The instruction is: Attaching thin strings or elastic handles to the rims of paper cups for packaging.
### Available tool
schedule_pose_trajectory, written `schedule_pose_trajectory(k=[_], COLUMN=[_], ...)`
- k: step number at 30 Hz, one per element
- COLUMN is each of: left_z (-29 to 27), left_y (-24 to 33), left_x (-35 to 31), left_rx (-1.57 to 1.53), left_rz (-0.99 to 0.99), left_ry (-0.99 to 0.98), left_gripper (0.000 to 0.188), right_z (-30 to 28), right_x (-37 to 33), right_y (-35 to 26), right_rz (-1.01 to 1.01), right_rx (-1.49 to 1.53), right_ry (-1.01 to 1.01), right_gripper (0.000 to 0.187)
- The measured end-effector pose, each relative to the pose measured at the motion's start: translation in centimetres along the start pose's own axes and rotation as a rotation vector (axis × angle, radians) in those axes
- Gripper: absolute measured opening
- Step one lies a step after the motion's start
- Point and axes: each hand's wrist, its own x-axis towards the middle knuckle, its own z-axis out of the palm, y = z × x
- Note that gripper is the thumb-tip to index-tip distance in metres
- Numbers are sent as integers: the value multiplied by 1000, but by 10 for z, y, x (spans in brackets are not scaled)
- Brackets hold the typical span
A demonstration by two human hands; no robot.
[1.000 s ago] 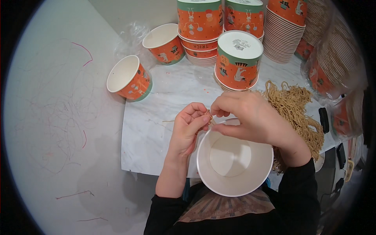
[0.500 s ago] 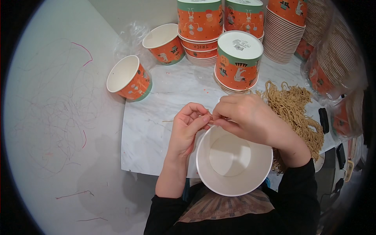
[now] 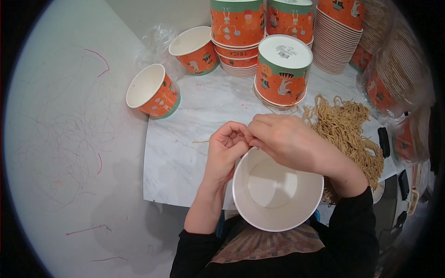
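Note:
A white-lined paper bucket (image 3: 278, 218) sits close against my body, its open mouth facing up. At its far rim my left hand (image 3: 225, 152) and my right hand (image 3: 285, 141) meet, fingertips pinched together. Between them is a thin tan cord (image 3: 200, 142), whose loose end pokes out left of my left hand. Most of the cord is hidden by my fingers. My right hand arches over the bucket's far right rim. Beyond my right forearm lies a heap of tan cords (image 3: 345, 127).
An upside-down orange and green bucket (image 3: 283, 76) stands beyond my hands. Two tipped buckets (image 3: 162, 98) rest at the far left. Taller bucket stacks (image 3: 336, 44) line the back, with plastic-wrapped ones (image 3: 394, 83) at right. A scribbled white wall (image 3: 79, 139) borders the marble-patterned table (image 3: 174, 173).
My fingers have drawn closer together at the bucket's rim, and my left thumb has bent inward. The cord between them now shows less. The bucket has hardly moved.

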Motion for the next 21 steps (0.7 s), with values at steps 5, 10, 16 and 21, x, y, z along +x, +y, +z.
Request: schedule_pose_trajectory(k=[5,10,16,21], left_z=[-2,-4,1,3], left_y=[1,0,-1,-1], left_x=[-1,0,1,1], left_rx=[41,79,70,41], left_rz=[-71,-38,59,57], left_ry=[41,0,98,117], left_gripper=[21,14,13,13], right_z=[0,2,5,4], right_x=[0,0,4,9], right_y=[-1,2,9,19], right_rz=[-23,-4,115,117], right_rx=[-43,-69,148,232], right_ry=[23,39,204,175], right_gripper=[14,13,10,7])
